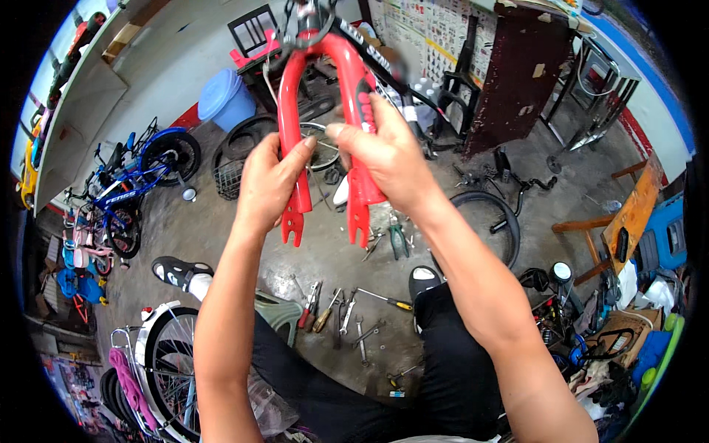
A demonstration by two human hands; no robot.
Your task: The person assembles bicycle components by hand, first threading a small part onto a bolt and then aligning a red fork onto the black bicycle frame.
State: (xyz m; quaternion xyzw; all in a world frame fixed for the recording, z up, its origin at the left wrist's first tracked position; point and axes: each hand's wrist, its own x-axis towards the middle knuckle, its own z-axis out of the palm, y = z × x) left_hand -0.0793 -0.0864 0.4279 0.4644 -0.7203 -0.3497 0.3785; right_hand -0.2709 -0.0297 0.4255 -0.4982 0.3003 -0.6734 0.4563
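Observation:
A red bicycle fork hangs before me with its two slotted ends pointing down. Around its left leg my left hand is closed, thumb lying across the front. My right hand grips the right leg, with the thumb pointing inward. Beyond the fork's crown runs a black frame tube with white marks; how the two join is partly out of sight. Below, on the floor, lie green-handled pliers, several screwdrivers and wrenches between my feet.
A blue lidded bucket stands at the far left, near a blue bicycle. A white-rimmed wheel is close on my left. On the right are a loose black tyre, a wooden chair and a heap of parts.

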